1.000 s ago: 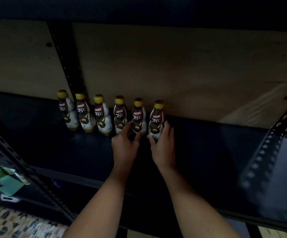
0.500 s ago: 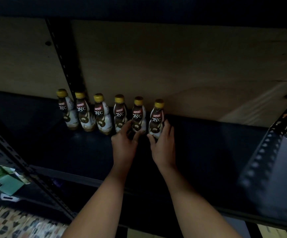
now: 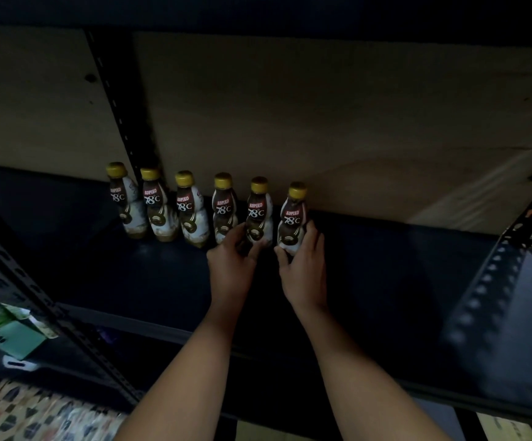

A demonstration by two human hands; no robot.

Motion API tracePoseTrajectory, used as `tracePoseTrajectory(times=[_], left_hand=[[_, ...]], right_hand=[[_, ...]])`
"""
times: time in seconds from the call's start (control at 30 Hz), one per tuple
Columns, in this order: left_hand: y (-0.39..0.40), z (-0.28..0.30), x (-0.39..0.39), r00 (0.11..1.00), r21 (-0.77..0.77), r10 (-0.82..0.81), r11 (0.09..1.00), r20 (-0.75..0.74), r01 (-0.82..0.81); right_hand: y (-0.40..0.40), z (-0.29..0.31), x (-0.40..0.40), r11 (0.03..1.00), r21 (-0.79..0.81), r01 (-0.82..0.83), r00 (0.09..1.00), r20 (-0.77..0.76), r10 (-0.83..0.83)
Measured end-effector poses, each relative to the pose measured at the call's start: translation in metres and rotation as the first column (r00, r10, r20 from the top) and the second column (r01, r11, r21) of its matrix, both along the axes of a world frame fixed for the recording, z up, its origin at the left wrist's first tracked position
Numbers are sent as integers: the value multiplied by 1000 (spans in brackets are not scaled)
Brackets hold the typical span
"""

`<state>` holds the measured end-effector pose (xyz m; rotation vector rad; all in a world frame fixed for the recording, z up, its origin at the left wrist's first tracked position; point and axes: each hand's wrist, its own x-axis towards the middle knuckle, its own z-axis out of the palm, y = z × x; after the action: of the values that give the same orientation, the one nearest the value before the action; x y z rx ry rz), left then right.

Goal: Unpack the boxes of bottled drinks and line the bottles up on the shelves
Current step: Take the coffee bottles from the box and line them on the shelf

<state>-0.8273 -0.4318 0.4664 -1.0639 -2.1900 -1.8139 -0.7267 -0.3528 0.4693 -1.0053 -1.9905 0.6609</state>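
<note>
Dark metal shelf [image 3: 385,281], plywood back panel [image 3: 322,122], perforated steel upright [image 3: 115,100] behind row. Green packets [image 3: 13,332] on lower level at left.
Six bottles [image 3: 191,211] upright in row near back panel, close together.
Left hand [image 3: 231,265] curled round base of fifth bottle [image 3: 258,214]; right hand [image 3: 304,272] gripping lower body of sixth bottle [image 3: 291,221], row's right end.
Plastic, waisted shape, gold screw caps, brown-and-white labels.

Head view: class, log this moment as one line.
left hand: grips fifth gold-capped Kopiko bottle | right hand: grips sixth | dark shelf
</note>
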Motion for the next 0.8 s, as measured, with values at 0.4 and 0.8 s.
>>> tracePoseTrajectory(times=[0.4, 0.8], left_hand=[[-1, 1, 2, 1000, 1, 8, 1000, 4, -8], [-16, 0, 14, 998, -29, 67, 997, -1, -67]], right_hand=[[-1, -1, 0, 1000, 6, -11, 1000, -17, 11], [-5, -1, 13, 981, -183, -57, 996, -81, 42]])
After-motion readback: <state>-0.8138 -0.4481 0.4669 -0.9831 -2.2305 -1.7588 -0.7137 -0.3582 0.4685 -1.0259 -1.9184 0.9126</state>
